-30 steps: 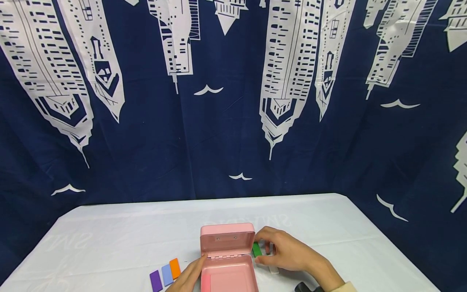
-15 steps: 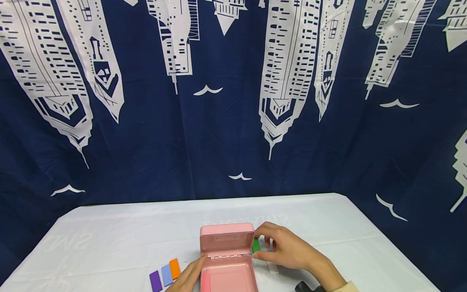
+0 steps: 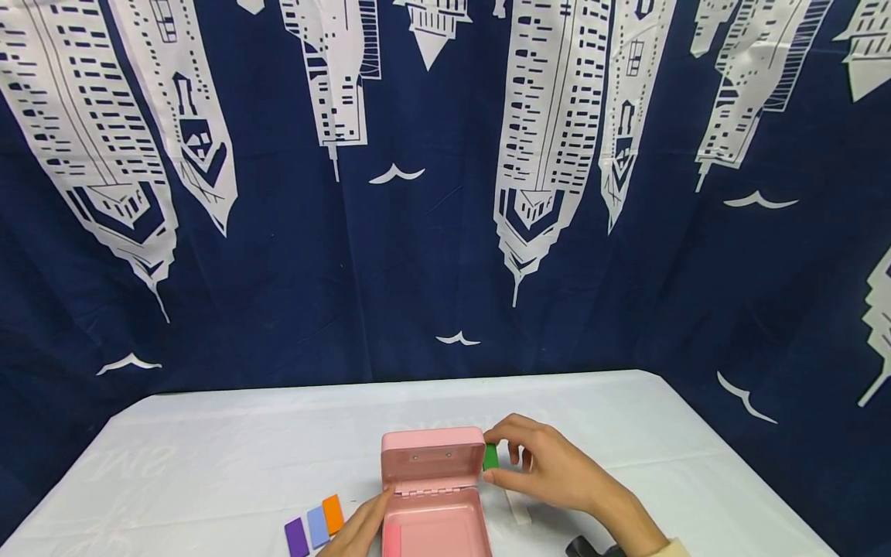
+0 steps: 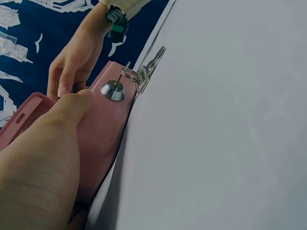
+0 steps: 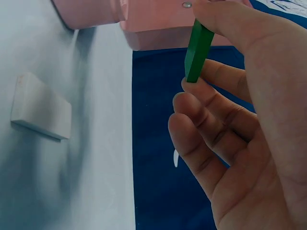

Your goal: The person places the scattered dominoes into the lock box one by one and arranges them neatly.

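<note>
An open pink cash box (image 3: 435,522) stands on the white table, its hinged lid (image 3: 433,439) raised. A keyed lock (image 4: 113,90) with hanging keys (image 4: 145,75) sits in its front wall. My left hand (image 3: 358,527) holds the box at its left side, with the thumb on the front wall in the left wrist view. Right of the lid, my right hand (image 3: 550,468) pinches a green rectangular block (image 3: 490,456) between thumb and fingertip. In the right wrist view the green block (image 5: 197,52) hangs above the table. A pink strip (image 3: 393,540) lies inside the box at left.
Purple (image 3: 296,537), light blue (image 3: 318,527) and orange blocks (image 3: 332,514) lie in a slanting row left of the box. A white block (image 5: 41,108) lies on the table beneath the right hand. A dark blue patterned cloth (image 3: 431,271) hangs behind the table.
My right hand has risen slightly with the green block, moving away from the white block, which shows more fully now. The left hand and the box have stayed put.
</note>
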Tool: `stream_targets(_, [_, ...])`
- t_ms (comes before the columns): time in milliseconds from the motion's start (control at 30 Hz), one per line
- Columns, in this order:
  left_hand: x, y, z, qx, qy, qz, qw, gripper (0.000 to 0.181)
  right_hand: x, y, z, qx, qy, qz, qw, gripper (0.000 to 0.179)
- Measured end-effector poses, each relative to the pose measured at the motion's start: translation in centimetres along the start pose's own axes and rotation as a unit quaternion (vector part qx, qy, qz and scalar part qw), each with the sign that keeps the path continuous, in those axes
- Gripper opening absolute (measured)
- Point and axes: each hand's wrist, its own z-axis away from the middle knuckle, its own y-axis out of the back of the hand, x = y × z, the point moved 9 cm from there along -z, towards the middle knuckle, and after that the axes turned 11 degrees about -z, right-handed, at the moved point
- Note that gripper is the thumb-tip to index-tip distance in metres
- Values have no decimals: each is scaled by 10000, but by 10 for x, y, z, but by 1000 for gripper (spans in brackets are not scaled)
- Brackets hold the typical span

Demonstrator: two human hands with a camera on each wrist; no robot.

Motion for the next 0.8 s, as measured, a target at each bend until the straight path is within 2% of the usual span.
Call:
stream_targets(133, [1, 0, -1, -39, -160, 52, 9999, 96, -4, 5, -1, 122, 71, 23, 9999, 33])
stream_targets(367, [0, 0, -1, -120, -97, 187, 9997, 94, -10, 12, -1, 396, 208, 1, 9990, 34])
stream_targets(500, [0, 0, -1, -66, -214, 128, 9997, 91, -15, 15, -2, 552, 405, 48, 9976, 33])
stream_targets(800, [-2, 0, 0, 44, -235, 99, 9997, 89, -26, 21, -1, 770, 726, -41, 9944, 33])
